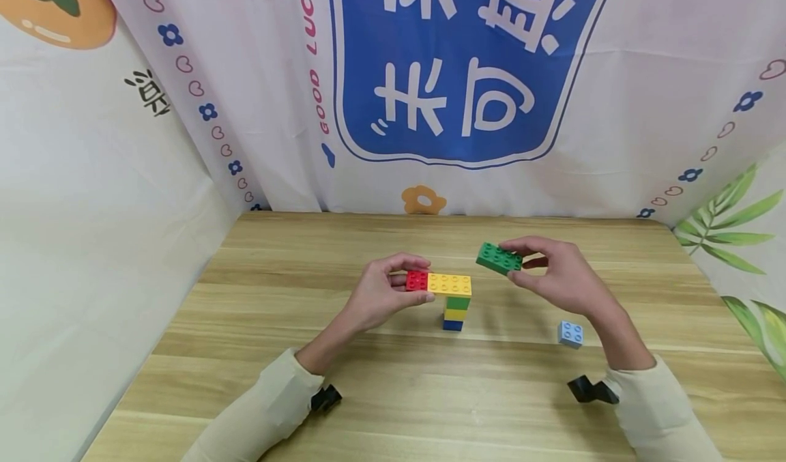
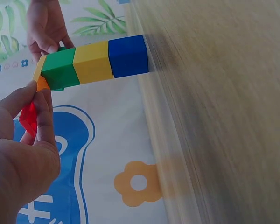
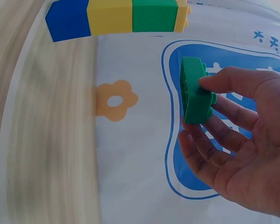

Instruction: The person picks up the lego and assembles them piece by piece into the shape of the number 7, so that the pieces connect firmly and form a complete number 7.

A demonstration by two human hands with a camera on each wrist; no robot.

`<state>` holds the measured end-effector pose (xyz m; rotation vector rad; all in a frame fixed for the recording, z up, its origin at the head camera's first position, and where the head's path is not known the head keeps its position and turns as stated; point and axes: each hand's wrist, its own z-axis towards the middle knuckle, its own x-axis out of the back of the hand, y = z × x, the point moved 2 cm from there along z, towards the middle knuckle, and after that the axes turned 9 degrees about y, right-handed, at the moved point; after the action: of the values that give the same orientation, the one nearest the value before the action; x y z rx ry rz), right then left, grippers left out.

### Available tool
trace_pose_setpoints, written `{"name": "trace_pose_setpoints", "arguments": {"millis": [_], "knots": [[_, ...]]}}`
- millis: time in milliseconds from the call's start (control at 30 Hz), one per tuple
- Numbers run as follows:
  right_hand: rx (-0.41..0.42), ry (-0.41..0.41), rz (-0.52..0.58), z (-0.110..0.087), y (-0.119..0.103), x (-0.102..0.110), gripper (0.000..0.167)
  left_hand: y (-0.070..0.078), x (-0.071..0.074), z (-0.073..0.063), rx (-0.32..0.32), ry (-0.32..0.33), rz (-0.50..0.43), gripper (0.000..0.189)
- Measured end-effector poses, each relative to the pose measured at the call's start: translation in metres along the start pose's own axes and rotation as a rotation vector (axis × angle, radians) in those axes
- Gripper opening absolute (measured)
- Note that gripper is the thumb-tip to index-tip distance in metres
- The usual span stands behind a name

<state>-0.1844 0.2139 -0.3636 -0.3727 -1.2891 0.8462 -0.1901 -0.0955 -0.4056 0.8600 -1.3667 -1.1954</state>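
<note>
A tower of blocks stands upright on the table: a blue block (image 2: pixel 129 56) at the bottom, then a yellow block (image 2: pixel 93 62), then a green block (image 2: pixel 60 68). Across its top lies a flat yellow brick (image 1: pixel 450 284), reaching out to the left. My left hand (image 1: pixel 383 291) pinches a small red brick (image 1: pixel 417 281) at that overhanging end; whether the two are joined I cannot tell. To the right of the tower, my right hand (image 1: pixel 561 274) holds a long green brick (image 1: pixel 499 258) in the air between thumb and fingers, studs up and slightly tilted.
A light blue brick (image 1: pixel 570 334) sits on the wooden table (image 1: pixel 393 400), close to the right forearm. Behind the table hangs a printed white cloth (image 1: pixel 276 107). Black straps (image 1: pixel 592 390) show at both wrists.
</note>
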Motion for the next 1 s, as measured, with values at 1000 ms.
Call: {"name": "trace_pose_setpoints", "arguments": {"millis": [1000], "knots": [[0.088,-0.043,0.064,0.007,-0.033,-0.01,0.041,0.001,0.0,0.0,-0.006,-0.012,-0.018,0.047]]}}
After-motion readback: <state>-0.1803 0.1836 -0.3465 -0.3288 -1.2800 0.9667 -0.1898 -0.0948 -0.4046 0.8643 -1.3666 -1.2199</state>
